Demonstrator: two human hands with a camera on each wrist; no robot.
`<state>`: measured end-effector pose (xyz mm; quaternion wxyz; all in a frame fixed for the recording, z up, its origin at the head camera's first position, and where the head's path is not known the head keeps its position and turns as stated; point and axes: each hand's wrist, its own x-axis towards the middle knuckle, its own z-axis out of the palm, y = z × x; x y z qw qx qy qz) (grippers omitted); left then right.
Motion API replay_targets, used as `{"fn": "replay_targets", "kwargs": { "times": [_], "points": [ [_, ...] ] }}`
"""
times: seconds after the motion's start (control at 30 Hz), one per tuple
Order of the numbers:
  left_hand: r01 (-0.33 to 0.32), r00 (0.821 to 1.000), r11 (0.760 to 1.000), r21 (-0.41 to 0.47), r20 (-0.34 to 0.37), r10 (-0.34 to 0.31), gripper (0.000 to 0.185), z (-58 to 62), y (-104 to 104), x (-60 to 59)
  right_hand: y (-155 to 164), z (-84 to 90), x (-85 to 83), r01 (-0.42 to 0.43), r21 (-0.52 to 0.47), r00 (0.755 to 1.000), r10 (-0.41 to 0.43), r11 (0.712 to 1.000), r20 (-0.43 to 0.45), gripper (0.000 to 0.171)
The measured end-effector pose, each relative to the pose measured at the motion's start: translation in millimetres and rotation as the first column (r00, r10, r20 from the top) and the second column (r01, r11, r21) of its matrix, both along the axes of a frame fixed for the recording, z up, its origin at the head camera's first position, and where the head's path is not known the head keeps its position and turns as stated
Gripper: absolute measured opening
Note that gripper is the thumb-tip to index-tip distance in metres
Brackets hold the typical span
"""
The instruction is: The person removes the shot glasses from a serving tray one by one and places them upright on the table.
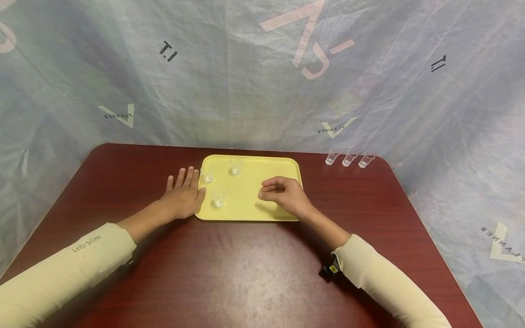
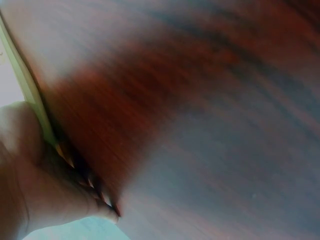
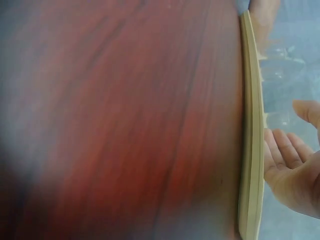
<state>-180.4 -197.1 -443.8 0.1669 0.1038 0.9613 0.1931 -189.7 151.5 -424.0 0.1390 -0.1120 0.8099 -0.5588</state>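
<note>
1. Left hand (image 1: 182, 197) lies flat, fingers straight, on the table (image 1: 254, 269), touching the tray (image 1: 270, 169) at its 9 o'clock edge.
2. Right hand (image 1: 285, 195) hovers over the tray's 3 o'clock side, fingers loosely curled, holding nothing.
3. Three small clear cups on the tray: 12 o'clock (image 1: 235, 166), 10 o'clock (image 1: 207, 174), 8 o'clock (image 1: 219, 197).
4. Three more cups (image 1: 348, 158) stand at the table's 1 o'clock corner.
5. Risk: a left thumb nudge could probably shift the tray and tip the nearest cup.

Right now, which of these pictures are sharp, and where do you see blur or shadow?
Head view: sharp and evenly lit; soft shadows under both arms on the table. Left wrist view: heavily blurred, wood grain smeared, left hand soft. Right wrist view: table blurred and dark at lower left; tray edge fairly clear.
</note>
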Motion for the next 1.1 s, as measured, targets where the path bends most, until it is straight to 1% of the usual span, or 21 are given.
{"fn": "replay_targets", "kwargs": {
  "times": [0.07, 0.17, 0.3, 0.37, 0.53, 0.77, 0.9, 1.03, 1.1],
  "points": [
    [0.001, 1.0, 1.0, 0.01, 0.002, -0.001, 0.084, 1.3, 1, 0.4, -5, -0.4, 1.0, -0.011, -0.002, 1.0, 0.011, 1.0, 0.003, 0.048],
    [0.004, 1.0, 1.0, 0.001, -0.002, -0.004, 0.084, -1.5, -1, -1.1, -12, -1.1, 2.4, -0.031, -0.006, 0.999, 0.031, 0.999, 0.01, 0.049],
    [0.009, 1.0, 1.0, 0.0, -0.006, -0.009, 0.083, -1.5, -1, -1.4, -22, 0.5, 4.3, -0.047, -0.018, 0.999, 0.047, 0.999, 0.014, 0.049],
    [0.01, 1.0, 1.0, 0.001, -0.01, -0.01, 0.082, 2.3, 1, 0.5, -25, 1.4, 4.4, -0.048, -0.025, 0.999, 0.048, 0.999, 0.01, 0.05],
    [0.008, 1.0, 1.0, -0.001, -0.017, -0.008, 0.082, 3.3, 1, 1.0, -32, 2.9, 3.9, -0.057, -0.041, 0.998, 0.057, 0.998, 0.006, 0.051],
    [0.002, 1.0, 1.0, 0.017, -0.02, -0.001, 0.084, -2.6, -1, -1.4, -41, 3.8, 6.9, -0.076, -0.049, 0.997, 0.076, 0.996, 0.017, 0.053],
    [-0.001, 1.0, 1.0, -0.005, -0.015, 0.001, 0.084, -4.5, -1, -2.5, -47, 2.7, 7.6, -0.09, -0.054, 0.996, 0.091, 0.994, 0.018, 0.053],
    [-0.004, 1.0, 1.0, -0.027, -0.006, 0.004, 0.082, -1.0, 1, -0.8, -53, 3.3, 7.9, -0.099, -0.061, 0.995, 0.1, 0.993, 0.018, 0.054],
    [-0.005, 1.0, 0.999, -0.04, -0.007, 0.005, 0.08, 3.0, 3, 1.4, -56, 3.9, 8.2, -0.103, -0.062, 0.994, 0.105, 0.993, 0.018, 0.055]
  ]
}}
